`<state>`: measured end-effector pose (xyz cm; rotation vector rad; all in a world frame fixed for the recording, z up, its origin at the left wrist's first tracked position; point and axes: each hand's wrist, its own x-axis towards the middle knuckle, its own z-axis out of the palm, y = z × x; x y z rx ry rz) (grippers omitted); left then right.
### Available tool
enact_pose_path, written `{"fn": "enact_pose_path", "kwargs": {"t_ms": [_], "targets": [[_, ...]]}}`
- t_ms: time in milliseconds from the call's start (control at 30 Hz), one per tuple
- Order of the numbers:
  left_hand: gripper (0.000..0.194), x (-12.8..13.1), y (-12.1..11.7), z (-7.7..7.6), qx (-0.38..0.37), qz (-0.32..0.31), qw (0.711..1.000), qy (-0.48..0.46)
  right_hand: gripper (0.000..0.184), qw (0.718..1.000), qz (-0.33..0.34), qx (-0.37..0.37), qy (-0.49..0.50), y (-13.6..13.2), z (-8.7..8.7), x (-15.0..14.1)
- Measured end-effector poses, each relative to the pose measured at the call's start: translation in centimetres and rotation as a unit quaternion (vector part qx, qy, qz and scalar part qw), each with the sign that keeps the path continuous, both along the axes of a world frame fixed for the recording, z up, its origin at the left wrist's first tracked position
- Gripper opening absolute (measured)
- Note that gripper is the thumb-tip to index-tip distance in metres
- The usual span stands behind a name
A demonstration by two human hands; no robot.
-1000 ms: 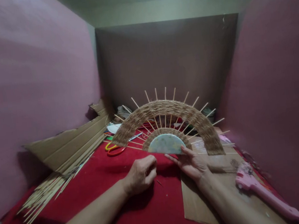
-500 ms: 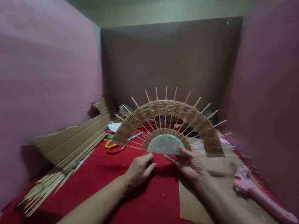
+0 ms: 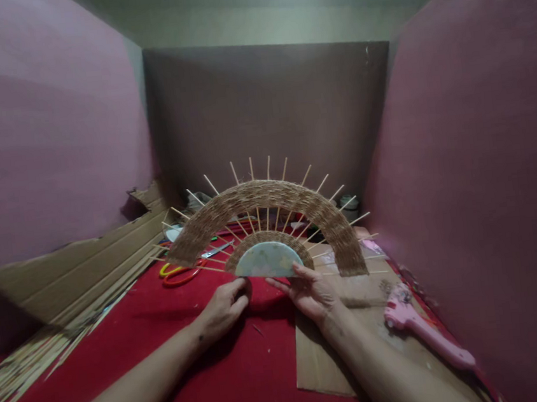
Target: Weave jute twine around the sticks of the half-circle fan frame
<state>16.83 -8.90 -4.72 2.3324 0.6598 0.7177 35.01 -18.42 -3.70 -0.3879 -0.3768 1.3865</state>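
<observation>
A half-round woven fan (image 3: 254,193) of brown fibre on thin sticks stands raised before me. Its stick ends spread outward past the wide woven band. At its base sits a pale half-disc (image 3: 270,261) with a faint flower pattern, framed by a narrow woven band. My right hand (image 3: 309,292) grips the fan at the half-disc's lower right corner, thumb in front and the other fingers behind and below. By the lower left corner, my left hand (image 3: 225,308) is closed with curled fingers; whether it pinches the edge or anything else is hidden.
Scissors (image 3: 180,275) with red and yellow handles lie behind the fan on red cloth (image 3: 211,386). At left are thin sticks (image 3: 22,374) and folded cardboard (image 3: 78,266). A pink glue gun (image 3: 426,328) rests on flat cardboard (image 3: 318,355) at right. Walls stand on both sides.
My view has turned right, so the fan, hands and table things appear farther left. The right hand keeps its grip on the fan, and the left hand stays curled by its lower edge.
</observation>
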Motion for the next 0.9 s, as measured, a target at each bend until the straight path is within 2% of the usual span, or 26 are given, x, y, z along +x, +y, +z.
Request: {"fn": "enact_pose_path", "kwargs": {"t_ms": [200, 333, 467, 633, 733, 900], "targets": [[0.006, -0.1, 0.3, -0.6, -0.040, -0.014, 0.999, -0.028, 0.024, 1.000, -0.003, 0.014, 0.001, 0.0, -0.1, -0.1], [0.008, 0.3, 0.0, -0.4, -0.130, -0.031, 0.989, -0.069, 0.026, 1.000, -0.005, 0.014, -0.005, 0.1, -0.1, -0.1], [0.032, 0.6, -0.4, 0.3, -0.288, -0.045, 0.953, -0.084, 0.025, 1.000, -0.013, 0.002, 0.007, 0.1, 0.0, -0.1], [0.035, 0.2, -0.1, 0.8, -0.409, -0.055, 0.893, -0.181, 0.021, 1.000, 0.004, -0.002, 0.001, 0.1, -0.2, -0.3], [0.036, -0.1, 0.1, 0.9, -0.449, -0.045, 0.864, -0.223, 0.021, 1.000, 0.020, -0.010, -0.020, 0.0, -0.3, -0.4], [0.029, 0.0, 0.3, 1.1, -0.472, -0.027, 0.848, -0.237, 0.020, 0.999, 0.019, -0.024, -0.031, 0.0, -0.4, -0.5]]}}
